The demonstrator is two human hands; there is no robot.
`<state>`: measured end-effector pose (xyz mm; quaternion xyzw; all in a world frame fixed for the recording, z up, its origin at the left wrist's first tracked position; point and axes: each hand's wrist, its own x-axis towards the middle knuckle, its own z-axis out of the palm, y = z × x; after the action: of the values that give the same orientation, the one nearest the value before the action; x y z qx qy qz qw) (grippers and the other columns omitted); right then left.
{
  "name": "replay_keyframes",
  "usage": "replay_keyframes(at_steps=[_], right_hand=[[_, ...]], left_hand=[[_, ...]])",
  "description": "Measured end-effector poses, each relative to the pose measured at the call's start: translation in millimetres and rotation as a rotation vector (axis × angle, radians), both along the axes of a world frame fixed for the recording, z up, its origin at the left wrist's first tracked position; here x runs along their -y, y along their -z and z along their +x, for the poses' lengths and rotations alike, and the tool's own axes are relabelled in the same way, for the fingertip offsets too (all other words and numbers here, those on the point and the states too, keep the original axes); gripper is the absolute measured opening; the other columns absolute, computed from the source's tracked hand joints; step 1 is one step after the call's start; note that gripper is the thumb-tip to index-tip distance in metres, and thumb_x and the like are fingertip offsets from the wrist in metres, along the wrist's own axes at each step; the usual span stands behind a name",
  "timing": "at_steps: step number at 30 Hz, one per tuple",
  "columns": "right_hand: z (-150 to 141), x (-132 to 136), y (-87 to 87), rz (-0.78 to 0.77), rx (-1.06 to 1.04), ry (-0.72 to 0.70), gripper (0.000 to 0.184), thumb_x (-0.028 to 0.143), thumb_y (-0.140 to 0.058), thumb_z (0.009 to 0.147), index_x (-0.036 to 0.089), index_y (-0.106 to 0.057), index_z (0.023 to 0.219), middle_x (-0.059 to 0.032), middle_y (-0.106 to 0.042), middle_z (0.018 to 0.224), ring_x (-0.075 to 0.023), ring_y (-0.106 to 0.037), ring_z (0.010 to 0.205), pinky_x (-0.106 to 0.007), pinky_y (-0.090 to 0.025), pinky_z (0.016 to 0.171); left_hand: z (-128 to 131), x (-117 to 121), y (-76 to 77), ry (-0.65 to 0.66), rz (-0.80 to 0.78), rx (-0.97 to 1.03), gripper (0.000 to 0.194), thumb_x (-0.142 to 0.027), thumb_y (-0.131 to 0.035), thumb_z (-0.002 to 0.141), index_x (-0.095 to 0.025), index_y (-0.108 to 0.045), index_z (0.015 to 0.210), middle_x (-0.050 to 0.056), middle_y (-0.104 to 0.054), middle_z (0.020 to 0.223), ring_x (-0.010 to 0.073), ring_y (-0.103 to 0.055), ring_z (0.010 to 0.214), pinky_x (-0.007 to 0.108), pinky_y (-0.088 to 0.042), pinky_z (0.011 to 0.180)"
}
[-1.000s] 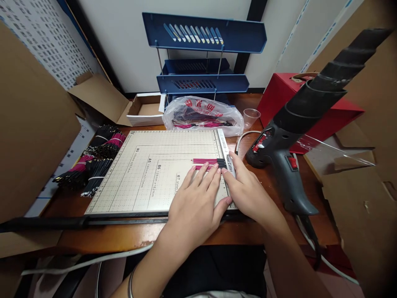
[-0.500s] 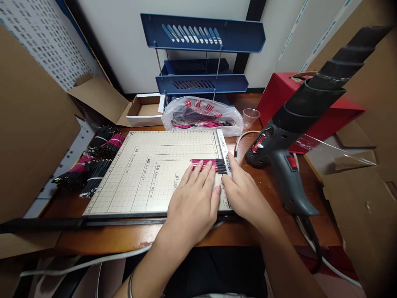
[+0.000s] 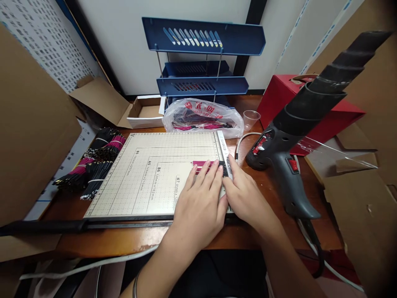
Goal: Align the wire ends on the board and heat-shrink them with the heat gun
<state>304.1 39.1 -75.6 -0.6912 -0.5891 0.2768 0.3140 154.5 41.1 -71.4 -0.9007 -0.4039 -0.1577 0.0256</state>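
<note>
A row of short pink and black wires lies side by side on the paper cutter, its black ends against the white edge strip. My left hand lies flat over the wires, fingers stretched out and pressing on them. At the cutter's right edge my right hand pinches the edge strip, thumb on the board side and index finger outside; its other fingers are hidden. The cutter's black blade arm lies along the near side, handle to the left.
Tied bundles of pink and black wires lie left of the cutter. Behind it are a plastic bag with more wires, a clear cup and a blue rack. A heat gun stands at right before a red box.
My left hand has slid right along the wires, toward the edge strip, covering more of their black ends. My right hand stays at the strip. The view has shifted slightly.
</note>
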Motion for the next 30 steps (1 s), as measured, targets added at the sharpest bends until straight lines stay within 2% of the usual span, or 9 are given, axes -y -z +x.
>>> replay_keyframes(at_steps=[4, 9, 13, 17, 21, 24, 30], right_hand=[[-0.9, -0.1, 2.6, 0.040, 0.001, -0.003, 0.069, 0.034, -0.033, 0.097, 0.004, -0.027, 0.159, -0.0169, -0.034, 0.163, -0.0312, -0.038, 0.151, -0.056, -0.033, 0.123], [-2.1, -0.6, 3.8, 0.013, 0.010, 0.009, 0.070, 0.037, -0.032, 0.098, 0.006, -0.025, 0.161, -0.0152, -0.034, 0.164, -0.0325, -0.039, 0.150, -0.057, -0.033, 0.123], [-0.8, -0.1, 5.2, 0.001, 0.018, 0.011, 0.070, 0.038, -0.032, 0.098, 0.006, -0.025, 0.161, -0.0153, -0.033, 0.164, -0.0315, -0.037, 0.151, -0.055, -0.034, 0.124], [-0.3, 0.0, 5.9, 0.024, 0.010, 0.010, 0.070, 0.040, -0.031, 0.099, 0.007, -0.026, 0.161, -0.0150, -0.034, 0.164, -0.0305, -0.039, 0.151, -0.053, -0.035, 0.123], [-1.2, 0.1, 3.6, 0.046, -0.005, 0.009, 0.071, 0.038, -0.031, 0.098, 0.004, -0.028, 0.159, -0.0166, -0.036, 0.163, -0.0302, -0.039, 0.151, -0.052, -0.035, 0.124], [-1.1, -0.1, 3.4, 0.033, -0.004, 0.016, 0.071, 0.037, -0.032, 0.097, 0.003, -0.028, 0.159, -0.0167, -0.035, 0.163, -0.0307, -0.039, 0.151, -0.053, -0.035, 0.124], [0.1, -4.7, 8.2, 0.068, 0.006, 0.016, 0.070, 0.036, -0.034, 0.096, 0.002, -0.032, 0.157, -0.0175, -0.037, 0.162, -0.0298, -0.040, 0.150, -0.051, -0.038, 0.123]], left_hand=[[-13.9, -3.7, -7.5, -0.054, 0.067, -0.029, 0.060, -0.045, -0.034, 0.107, -0.005, -0.050, 0.149, 0.013, -0.047, 0.158, 0.0312, -0.039, 0.150, 0.053, -0.023, 0.127], [-22.4, -8.2, -9.2, 0.021, 0.042, -0.071, 0.055, -0.045, -0.033, 0.108, -0.013, -0.053, 0.148, 0.006, -0.049, 0.157, 0.0298, -0.038, 0.150, 0.053, -0.020, 0.128], [-20.4, -9.5, -7.3, 0.082, 0.001, -0.081, 0.055, -0.045, -0.032, 0.109, -0.013, -0.054, 0.147, 0.006, -0.049, 0.157, 0.0298, -0.038, 0.151, 0.053, -0.020, 0.129], [-18.0, -13.0, -9.1, 0.131, -0.099, -0.114, 0.062, -0.049, -0.027, 0.109, -0.011, -0.042, 0.155, 0.008, -0.037, 0.164, 0.0263, -0.031, 0.155, 0.051, -0.022, 0.129], [-13.4, -21.9, -13.2, 0.072, -0.121, -0.133, 0.066, -0.049, -0.025, 0.109, -0.006, -0.033, 0.159, 0.012, -0.029, 0.167, 0.0252, -0.025, 0.157, 0.049, -0.020, 0.129], [-8.0, -26.7, -16.1, 0.044, -0.158, -0.165, 0.063, -0.045, -0.024, 0.109, -0.005, -0.037, 0.157, 0.012, -0.031, 0.166, 0.0258, -0.025, 0.157, 0.050, -0.018, 0.130], [-1.6, -21.2, -18.3, 0.077, -0.182, -0.160, 0.059, -0.037, -0.019, 0.110, -0.006, -0.040, 0.156, 0.012, -0.035, 0.164, 0.0251, -0.027, 0.156, 0.056, -0.006, 0.130]])
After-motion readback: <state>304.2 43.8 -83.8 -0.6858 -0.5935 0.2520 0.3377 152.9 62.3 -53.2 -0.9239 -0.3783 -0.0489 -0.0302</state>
